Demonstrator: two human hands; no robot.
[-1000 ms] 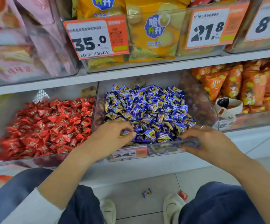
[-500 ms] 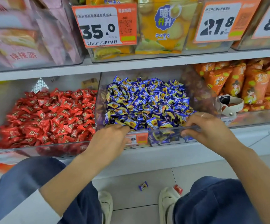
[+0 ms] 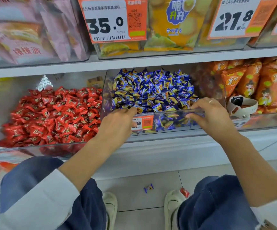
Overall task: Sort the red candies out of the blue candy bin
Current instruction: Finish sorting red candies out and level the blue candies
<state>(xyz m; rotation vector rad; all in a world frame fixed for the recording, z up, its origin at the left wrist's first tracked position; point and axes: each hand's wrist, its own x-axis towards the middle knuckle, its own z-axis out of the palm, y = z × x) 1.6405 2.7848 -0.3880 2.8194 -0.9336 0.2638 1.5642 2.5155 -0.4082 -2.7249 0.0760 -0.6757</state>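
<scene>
A clear bin (image 3: 167,112) heaped with blue-and-yellow wrapped candies (image 3: 152,90) sits on the lower shelf. I see no red candy on top of the heap. My left hand (image 3: 116,125) grips the bin's front wall at its left end, fingers over the rim among the candies. My right hand (image 3: 212,115) grips the same wall at its right end, fingertips showing through the plastic. To the left, a second clear bin (image 3: 35,150) holds the red candies (image 3: 55,113).
One blue candy (image 3: 148,188) and one red candy (image 3: 184,192) lie on the floor tiles between my shoes. A smartwatch (image 3: 240,105) rests by the orange snack bags (image 3: 258,80) to the right. A shelf of bagged snacks with price tags (image 3: 111,20) hangs above.
The blue bin has slid back into the shelf with both hands still on its front wall. My view has moved closer and slightly lower along the shelf.
</scene>
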